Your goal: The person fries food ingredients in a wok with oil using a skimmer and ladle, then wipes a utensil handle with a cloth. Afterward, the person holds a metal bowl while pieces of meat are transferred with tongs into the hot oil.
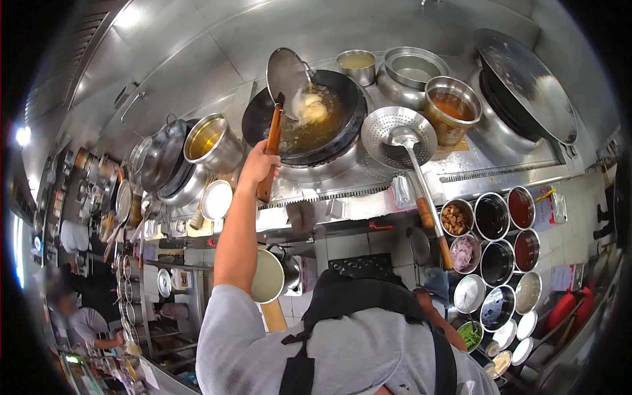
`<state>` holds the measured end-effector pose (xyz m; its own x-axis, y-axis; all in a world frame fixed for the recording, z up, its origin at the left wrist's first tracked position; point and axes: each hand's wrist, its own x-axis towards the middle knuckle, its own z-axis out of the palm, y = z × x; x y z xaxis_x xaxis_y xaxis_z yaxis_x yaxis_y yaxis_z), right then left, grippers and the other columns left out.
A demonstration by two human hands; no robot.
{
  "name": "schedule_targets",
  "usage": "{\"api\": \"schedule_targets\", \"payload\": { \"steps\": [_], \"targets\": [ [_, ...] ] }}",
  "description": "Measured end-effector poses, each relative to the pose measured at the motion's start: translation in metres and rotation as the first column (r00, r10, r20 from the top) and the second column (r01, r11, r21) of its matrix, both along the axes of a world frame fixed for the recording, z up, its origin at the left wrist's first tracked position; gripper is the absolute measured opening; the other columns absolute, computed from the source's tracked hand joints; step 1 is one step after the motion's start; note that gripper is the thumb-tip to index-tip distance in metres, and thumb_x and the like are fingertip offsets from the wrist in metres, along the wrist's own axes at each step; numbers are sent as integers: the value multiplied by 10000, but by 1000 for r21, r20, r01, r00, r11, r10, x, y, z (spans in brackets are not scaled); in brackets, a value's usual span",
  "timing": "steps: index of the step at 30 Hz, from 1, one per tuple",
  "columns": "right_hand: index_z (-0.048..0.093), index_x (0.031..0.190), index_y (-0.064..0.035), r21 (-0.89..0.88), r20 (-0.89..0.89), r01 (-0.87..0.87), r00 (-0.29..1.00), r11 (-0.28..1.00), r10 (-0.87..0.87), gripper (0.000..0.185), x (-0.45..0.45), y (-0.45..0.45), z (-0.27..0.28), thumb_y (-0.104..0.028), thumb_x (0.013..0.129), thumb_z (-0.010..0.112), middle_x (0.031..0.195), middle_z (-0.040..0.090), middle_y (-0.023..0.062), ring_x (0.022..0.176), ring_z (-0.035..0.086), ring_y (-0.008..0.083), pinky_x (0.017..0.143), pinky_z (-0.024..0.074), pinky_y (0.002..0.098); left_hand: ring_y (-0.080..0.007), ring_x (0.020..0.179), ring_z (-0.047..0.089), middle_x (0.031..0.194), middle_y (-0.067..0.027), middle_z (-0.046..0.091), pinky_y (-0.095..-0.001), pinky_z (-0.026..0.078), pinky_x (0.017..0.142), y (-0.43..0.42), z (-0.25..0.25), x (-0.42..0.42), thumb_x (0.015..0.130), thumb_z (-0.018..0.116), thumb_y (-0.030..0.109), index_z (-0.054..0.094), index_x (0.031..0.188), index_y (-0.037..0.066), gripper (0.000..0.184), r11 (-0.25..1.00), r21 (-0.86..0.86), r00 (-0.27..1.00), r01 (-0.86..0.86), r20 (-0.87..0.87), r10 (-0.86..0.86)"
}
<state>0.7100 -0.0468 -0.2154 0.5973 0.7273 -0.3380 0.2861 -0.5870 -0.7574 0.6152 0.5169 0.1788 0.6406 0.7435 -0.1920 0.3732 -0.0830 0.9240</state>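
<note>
My left hand (262,163) is closed around the wooden handle of a wide, round metal skimmer (286,76), held tilted over the wok (253,122). Pale yellow food (314,108) lies beneath its right edge in bubbling oil (316,136), with steam about it. Low at my right side is my right hand (424,301), shadowed and beside a grey-blue cloth (436,283); its fingers do not show clearly.
A perforated strainer (382,128) with a ladle (401,137) in it sits right of the wok. Pots of liquid (451,105) stand behind. Several ingredient tins (495,262) line my right. Another person (89,322) is at far left.
</note>
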Motion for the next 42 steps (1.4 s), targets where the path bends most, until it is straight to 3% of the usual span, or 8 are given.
{"api": "schedule_targets", "payload": {
  "steps": [5, 8, 10, 13, 23, 25, 33, 42],
  "targets": [
    [638, 781, -60, -106, 427, -355, 828, 929, 365, 101, -8, -17, 1, -125, 782, 561, 784, 628, 159, 760, 629, 326, 658, 487, 409, -154, 528, 550, 761, -108, 581, -300, 463, 449, -15, 2, 7, 821, 538, 3, 391, 1289, 21, 492, 985, -171, 994, 25, 113, -6],
    [635, 778, -51, -320, 291, -311, 866, 895, 406, 144, -13, -21, 15, -173, 814, 567, 827, 647, 161, 764, 637, 309, 661, 494, 401, -156, 542, 552, 780, -119, 587, -297, 469, 452, -30, 3, 4, 834, 523, 5, 377, 1297, 20, 485, 975, -218, 986, 38, 164, -2],
    [640, 804, -36, -231, -213, 97, 966, 968, -147, 226, -19, -25, 22, -223, 859, 526, 831, 655, 151, 750, 641, 279, 652, 502, 392, -156, 548, 552, 790, -124, 589, -296, 470, 452, -37, 2, 2, 833, 527, 8, 370, 1299, 11, 491, 965, -259, 972, 30, 231, 31],
    [641, 828, -18, -301, -4, -222, 973, 927, 232, 270, -11, -28, 15, -225, 883, 476, 798, 649, 134, 694, 628, 229, 598, 495, 367, -159, 529, 553, 768, -122, 592, -292, 469, 449, -53, 1, 7, 821, 537, 0, 357, 1310, 4, 521, 978, -210, 973, 0, 225, 48],
    [579, 801, -15, 33, -156, -163, 974, 986, 166, 232, 1, 0, 48, -201, 878, 465, 676, 556, 105, 500, 506, 203, 443, 431, 340, -156, 521, 554, 750, -109, 594, -287, 474, 450, -51, 8, -2, 786, 550, -3, 354, 1320, 15, 569, 989, -122, 972, -85, 210, 110],
    [543, 773, -35, 192, -176, 73, 984, 979, -39, 206, -3, 6, 73, -191, 883, 468, 636, 509, 83, 463, 477, 189, 404, 404, 344, -151, 515, 546, 737, -96, 587, -286, 467, 439, -38, 8, -11, 762, 539, -25, 375, 1290, 13, 553, 990, -60, 971, -126, 197, 136],
    [569, 800, -45, 56, -147, -65, 986, 996, 73, 159, -27, -3, 17, -176, 863, 505, 663, 542, 90, 499, 511, 202, 434, 422, 354, -130, 447, 487, 666, -48, 516, -280, 406, 396, -19, 13, -71, 707, 508, -29, 430, 1283, 60, 588, 892, 379, 963, -247, -10, 271],
    [620, 820, -28, -64, 151, -248, 955, 967, 255, 144, -13, -25, -57, -147, 826, 538, 707, 595, 108, 569, 583, 237, 491, 460, 365, -149, 485, 525, 739, -90, 561, -284, 444, 431, -30, 2, -59, 753, 536, -40, 407, 1272, 57, 544, 991, -98, 995, -88, 41, 92]
  ]
}}
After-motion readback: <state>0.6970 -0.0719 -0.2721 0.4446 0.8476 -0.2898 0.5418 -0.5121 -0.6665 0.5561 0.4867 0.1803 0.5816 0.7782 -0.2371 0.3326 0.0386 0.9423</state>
